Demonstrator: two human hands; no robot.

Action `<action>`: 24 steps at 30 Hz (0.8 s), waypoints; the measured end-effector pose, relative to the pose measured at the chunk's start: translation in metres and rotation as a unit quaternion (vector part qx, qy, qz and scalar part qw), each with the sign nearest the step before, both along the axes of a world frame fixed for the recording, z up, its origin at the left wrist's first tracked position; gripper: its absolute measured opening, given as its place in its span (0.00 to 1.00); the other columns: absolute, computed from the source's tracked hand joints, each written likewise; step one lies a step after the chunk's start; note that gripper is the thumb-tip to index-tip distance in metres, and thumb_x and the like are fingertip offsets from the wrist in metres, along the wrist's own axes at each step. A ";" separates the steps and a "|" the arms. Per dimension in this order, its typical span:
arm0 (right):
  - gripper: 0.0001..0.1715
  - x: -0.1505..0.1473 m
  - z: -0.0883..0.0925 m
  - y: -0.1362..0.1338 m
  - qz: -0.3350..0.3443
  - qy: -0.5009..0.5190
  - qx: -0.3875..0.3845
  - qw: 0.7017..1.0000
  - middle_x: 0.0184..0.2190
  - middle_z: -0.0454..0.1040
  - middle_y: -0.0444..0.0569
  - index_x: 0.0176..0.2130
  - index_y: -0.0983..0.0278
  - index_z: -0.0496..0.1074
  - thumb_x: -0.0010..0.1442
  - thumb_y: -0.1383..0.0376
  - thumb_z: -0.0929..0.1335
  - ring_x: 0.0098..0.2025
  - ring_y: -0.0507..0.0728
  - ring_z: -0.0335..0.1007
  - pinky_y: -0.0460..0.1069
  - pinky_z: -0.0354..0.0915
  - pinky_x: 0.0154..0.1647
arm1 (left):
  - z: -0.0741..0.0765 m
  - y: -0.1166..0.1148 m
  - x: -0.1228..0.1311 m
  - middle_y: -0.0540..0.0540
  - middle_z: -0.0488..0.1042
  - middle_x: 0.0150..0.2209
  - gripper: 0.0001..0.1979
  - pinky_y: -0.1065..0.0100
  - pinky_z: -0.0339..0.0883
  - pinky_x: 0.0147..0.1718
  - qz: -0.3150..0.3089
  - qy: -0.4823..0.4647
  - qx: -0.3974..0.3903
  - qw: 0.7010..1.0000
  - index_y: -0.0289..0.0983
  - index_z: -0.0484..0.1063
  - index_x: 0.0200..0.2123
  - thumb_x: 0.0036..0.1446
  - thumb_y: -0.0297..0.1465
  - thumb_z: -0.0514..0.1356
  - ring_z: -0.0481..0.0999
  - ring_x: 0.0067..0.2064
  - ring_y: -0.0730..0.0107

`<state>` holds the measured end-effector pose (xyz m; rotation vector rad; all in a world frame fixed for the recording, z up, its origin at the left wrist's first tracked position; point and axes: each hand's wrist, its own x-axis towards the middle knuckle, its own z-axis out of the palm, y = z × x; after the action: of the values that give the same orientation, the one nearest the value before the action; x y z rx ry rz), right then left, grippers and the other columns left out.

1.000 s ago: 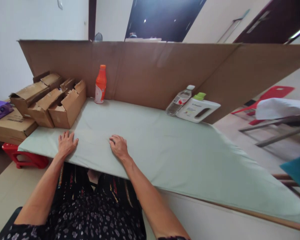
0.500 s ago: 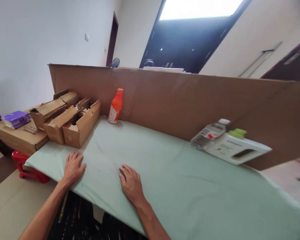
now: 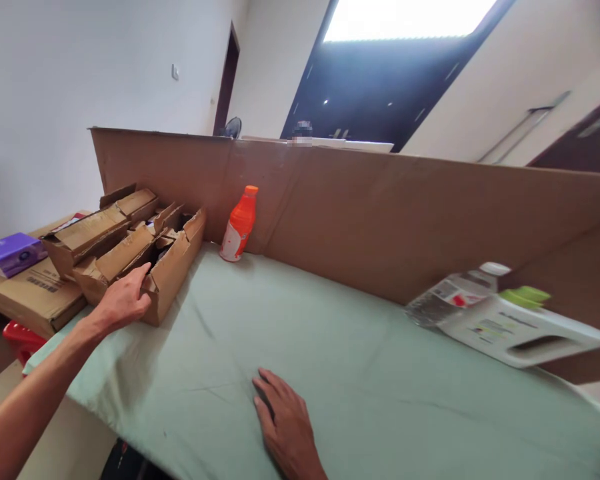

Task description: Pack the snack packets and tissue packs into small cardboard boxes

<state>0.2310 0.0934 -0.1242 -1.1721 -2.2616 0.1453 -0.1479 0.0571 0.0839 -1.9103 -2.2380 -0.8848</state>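
My left hand (image 3: 123, 300) reaches out over the near end of the front cardboard box (image 3: 173, 280). Its index finger points towards the box's opening, the other fingers partly hidden; I see nothing held. Inside that box lie dark things too shadowed to name. On the pale green cloth (image 3: 230, 327), my right hand (image 3: 286, 421) rests palm down, fingers loosely stretched and holding nothing. An orange bottle (image 3: 239, 225) stands upright beyond the boxes, near the cardboard partition.
Further cardboard boxes (image 3: 87, 233) stand beside the front one. A purple tissue pack (image 3: 14, 253) lies on a flat carton (image 3: 40, 290). To the right are a clear plastic bottle (image 3: 450, 297) and a white jug (image 3: 500, 337) with a green cap. A brown cardboard partition (image 3: 360, 213) lines the table's back.
My left hand has lifted off the cloth and moved forward and left to the front cardboard box. My right hand still rests on the cloth. The view has shifted slightly.
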 end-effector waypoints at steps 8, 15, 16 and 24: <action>0.21 0.007 0.004 0.005 -0.006 0.039 -0.059 0.998 0.56 0.79 0.56 0.47 0.57 0.82 0.66 0.57 0.62 0.57 0.67 0.76 0.65 0.73 0.55 | -0.015 -0.010 0.013 0.43 0.75 0.44 0.22 0.64 0.75 0.40 0.002 0.013 0.099 0.995 0.36 0.71 0.57 0.59 0.29 0.56 0.78 0.39 0.65; 0.18 -0.043 0.144 0.039 0.108 0.120 -0.053 0.985 0.55 0.80 0.54 0.46 0.58 0.81 0.69 0.56 0.64 0.57 0.63 0.76 0.61 0.73 0.56 | -0.046 -0.045 0.018 0.45 0.77 0.47 0.14 0.73 0.76 0.40 -0.056 0.046 0.198 0.977 0.42 0.77 0.47 0.66 0.26 0.53 0.81 0.44 0.69; 0.17 -0.067 0.171 0.045 0.147 0.126 -0.020 0.981 0.55 0.80 0.54 0.48 0.58 0.80 0.70 0.58 0.64 0.58 0.62 0.75 0.61 0.71 0.58 | -0.048 -0.044 0.016 0.44 0.77 0.49 0.14 0.73 0.76 0.41 -0.059 0.050 0.208 0.975 0.42 0.76 0.48 0.67 0.25 0.53 0.82 0.46 0.69; 0.14 -0.239 0.251 0.092 0.364 0.010 0.053 0.930 0.51 0.82 0.55 0.48 0.65 0.79 0.69 0.66 0.66 0.62 0.62 0.71 0.60 0.61 0.64 | -0.060 -0.023 0.006 0.44 0.81 0.48 0.21 0.68 0.78 0.46 -0.047 0.065 0.257 0.963 0.40 0.74 0.46 0.55 0.16 0.51 0.83 0.48 0.65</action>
<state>-0.0082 0.1853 0.1268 -0.2259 -2.5409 0.3097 -0.1418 0.0336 0.0242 -1.7695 -1.6419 -1.1740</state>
